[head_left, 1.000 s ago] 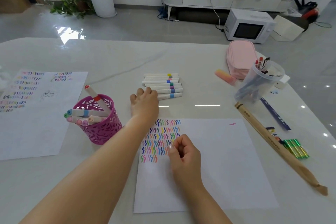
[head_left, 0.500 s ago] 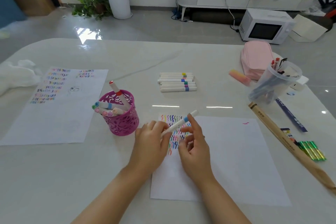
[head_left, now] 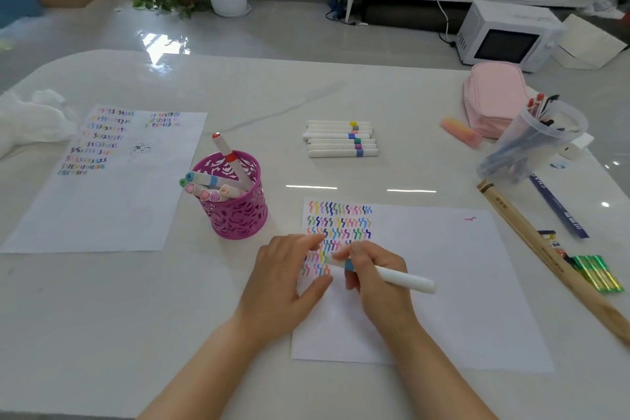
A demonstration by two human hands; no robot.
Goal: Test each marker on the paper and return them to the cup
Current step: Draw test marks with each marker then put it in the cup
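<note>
The right hand curls around a white marker with a blue band and holds it low over the paper, next to the rows of colored squiggles. The left hand rests at the paper's left edge. Its fingers are loose and spread, and it holds nothing. The pink cup stands just left of the paper with a few markers sticking out. More white markers lie in a row farther back on the table.

Bright daylight — window glare on the glossy floor, soft focus, edges bowed.
</note>
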